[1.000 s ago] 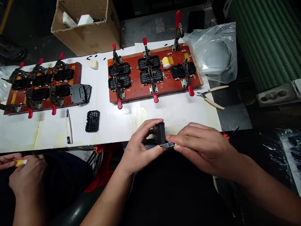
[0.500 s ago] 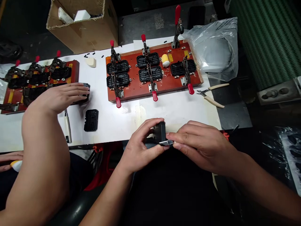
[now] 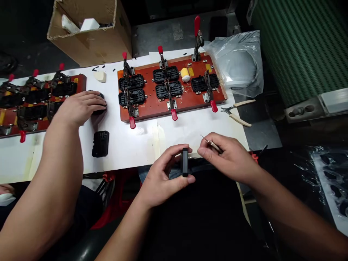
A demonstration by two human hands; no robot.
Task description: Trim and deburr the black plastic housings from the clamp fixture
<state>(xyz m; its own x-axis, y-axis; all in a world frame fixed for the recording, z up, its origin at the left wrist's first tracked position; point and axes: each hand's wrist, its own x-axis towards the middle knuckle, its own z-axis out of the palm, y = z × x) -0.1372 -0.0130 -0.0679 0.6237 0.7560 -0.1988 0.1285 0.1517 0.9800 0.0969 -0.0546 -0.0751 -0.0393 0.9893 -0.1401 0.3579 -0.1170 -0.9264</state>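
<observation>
My left hand pinches a small black plastic part edge-on between thumb and fingers, just off the front edge of the white table. My right hand is closed on a small craft knife, its blade pointing up and left, a little apart from the part. Behind them lies a red-brown jig board with red-handled toggle clamps and several black parts clamped on it.
A co-worker's arm reaches in from the left, the hand resting on a black part beside a second jig board. A loose black part, cutters, a plastic bag and a cardboard box lie around.
My right hand has lifted the knife off the black part and moved right. My left hand turned the part edge-on. The co-worker's hand stays on the black part at left.
</observation>
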